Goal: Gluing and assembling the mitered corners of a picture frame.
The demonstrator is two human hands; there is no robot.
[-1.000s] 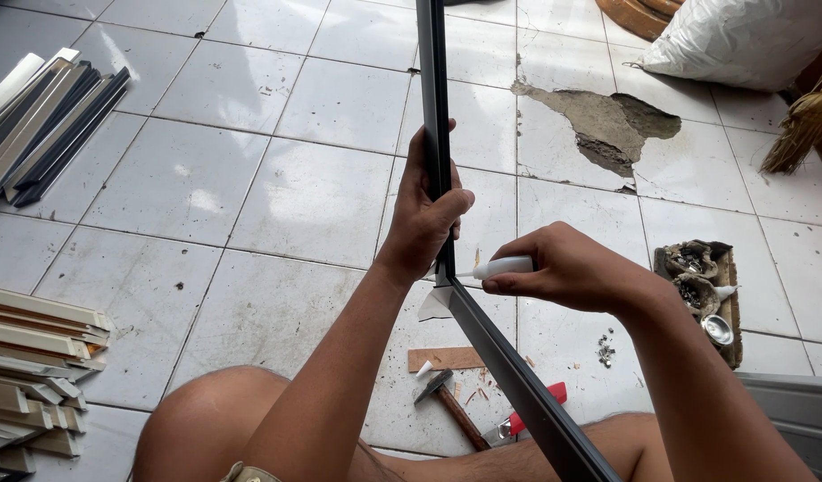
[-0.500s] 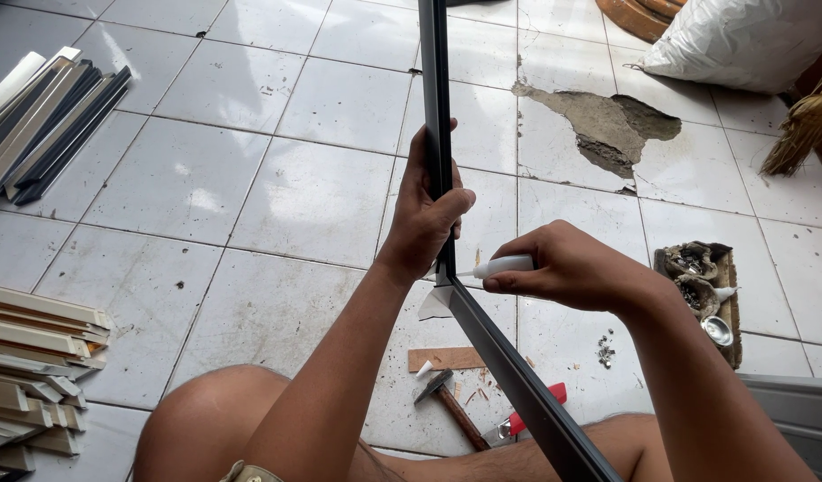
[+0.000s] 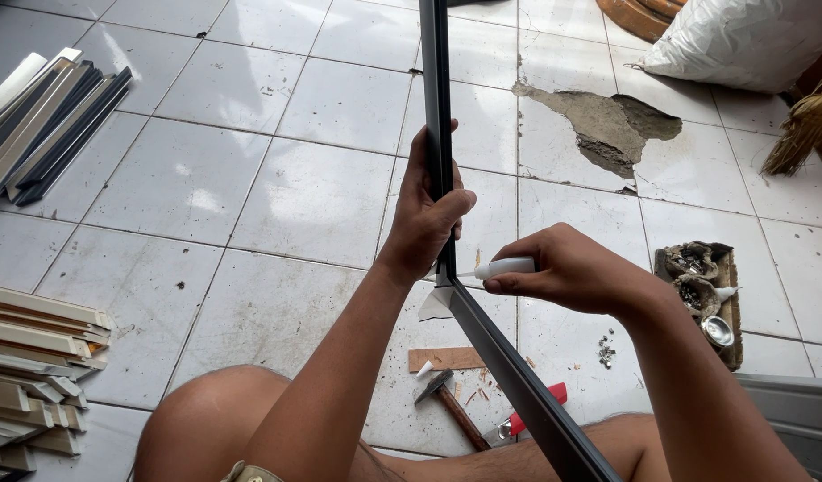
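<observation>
With the left hand (image 3: 426, 214) clenched around the upright dark frame strip (image 3: 438, 107) just above the mitred corner (image 3: 448, 287), the right hand (image 3: 567, 268) pinched a small white glue tube (image 3: 505, 267), nozzle at that corner, seemingly gluing the joint; steady pressing-together looked needed next.

1. The left hand (image 3: 426, 217) grips a long dark metal frame strip (image 3: 437, 107).
2. The right hand (image 3: 567, 268) pinches a small white glue tube (image 3: 505, 266), its nozzle at the strip's mitred corner.
3. Below that corner, a wooden-handled hammer (image 3: 448, 408) lies on the white tiled floor (image 3: 250, 178).
</observation>
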